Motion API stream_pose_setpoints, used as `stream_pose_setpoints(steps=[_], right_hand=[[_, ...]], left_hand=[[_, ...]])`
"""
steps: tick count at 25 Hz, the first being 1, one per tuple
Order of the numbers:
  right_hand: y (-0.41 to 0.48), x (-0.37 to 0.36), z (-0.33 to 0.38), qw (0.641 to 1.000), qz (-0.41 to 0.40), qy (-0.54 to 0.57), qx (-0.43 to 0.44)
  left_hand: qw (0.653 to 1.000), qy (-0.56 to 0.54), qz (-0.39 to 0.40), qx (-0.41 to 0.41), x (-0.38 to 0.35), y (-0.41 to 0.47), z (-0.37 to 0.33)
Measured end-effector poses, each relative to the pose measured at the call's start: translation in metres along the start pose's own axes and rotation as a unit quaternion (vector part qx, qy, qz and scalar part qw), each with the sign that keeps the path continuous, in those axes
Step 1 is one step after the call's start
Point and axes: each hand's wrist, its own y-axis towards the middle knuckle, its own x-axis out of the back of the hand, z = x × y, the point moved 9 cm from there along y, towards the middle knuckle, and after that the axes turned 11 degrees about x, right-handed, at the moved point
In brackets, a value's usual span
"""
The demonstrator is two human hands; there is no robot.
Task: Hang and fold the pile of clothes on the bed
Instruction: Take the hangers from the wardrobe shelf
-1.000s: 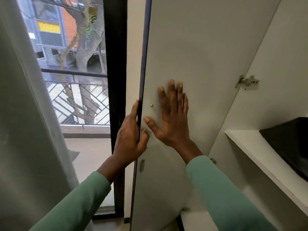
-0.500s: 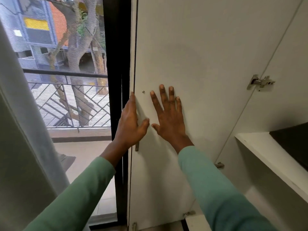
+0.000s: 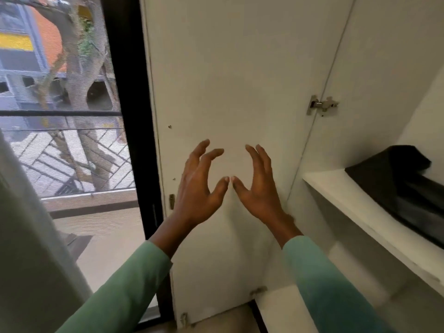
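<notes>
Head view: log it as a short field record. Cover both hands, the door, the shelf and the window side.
left hand: fingers loosely curved, holds nothing
right hand: fingers loosely curved, holds nothing
thumbs: tips nearly meet
door: white, swung open, inner face to camera; whether the hands touch it is unclear
hinge: metal, at the door's right edge
shelf: white, right of the door
dark cloth: lies on the shelf
window frame: black, left of the door
curtain: pale, far left
railing: outside the glass
</notes>
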Motion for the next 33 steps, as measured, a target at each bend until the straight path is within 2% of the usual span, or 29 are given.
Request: stream_pose_setpoints(steps=[5, 9, 13, 15, 18, 20, 24, 27, 31, 33], right_hand=[[-0.107, 0.152, -0.053, 0.99, -0.102, -0.036, -0.087], [-0.194, 0.278, -0.089, 0.966, -0.169, -0.108, -0.161], [-0.298, 0.409, -0.112, 0.9, -0.269, -0.236, -0.248], [-0.341, 0.462, -0.118, 0.86, -0.283, -0.306, -0.294], [-0.399, 0.521, -0.125, 0.795, -0.262, -0.411, -0.361], [-0.43, 0.545, -0.135, 0.747, -0.23, -0.466, -0.414], [-0.46, 0.555, -0.158, 0.69, -0.167, -0.491, -0.505], [-0.457, 0.552, -0.161, 0.681, -0.134, -0.506, -0.511], [-0.458, 0.555, -0.156, 0.671, -0.174, -0.497, -0.522], [-0.461, 0.557, -0.153, 0.667, -0.201, -0.494, -0.521]], left_hand=[[0.984, -0.099, 0.128, -0.077, -0.101, -0.053, -0.108], [0.944, -0.146, 0.262, -0.137, -0.199, -0.111, -0.194], [0.884, -0.196, 0.391, -0.167, -0.294, -0.169, -0.276], [0.851, -0.213, 0.442, -0.186, -0.334, -0.189, -0.311], [0.811, -0.23, 0.494, -0.214, -0.394, -0.208, -0.359], [0.794, -0.233, 0.506, -0.245, -0.434, -0.215, -0.386], [0.778, -0.241, 0.493, -0.307, -0.524, -0.212, -0.445], [0.783, -0.19, 0.495, -0.325, -0.594, -0.201, -0.481], [0.758, 0.017, 0.484, -0.436, -0.669, -0.206, -0.516], [0.756, 0.011, 0.467, -0.459, -0.674, -0.206, -0.529]])
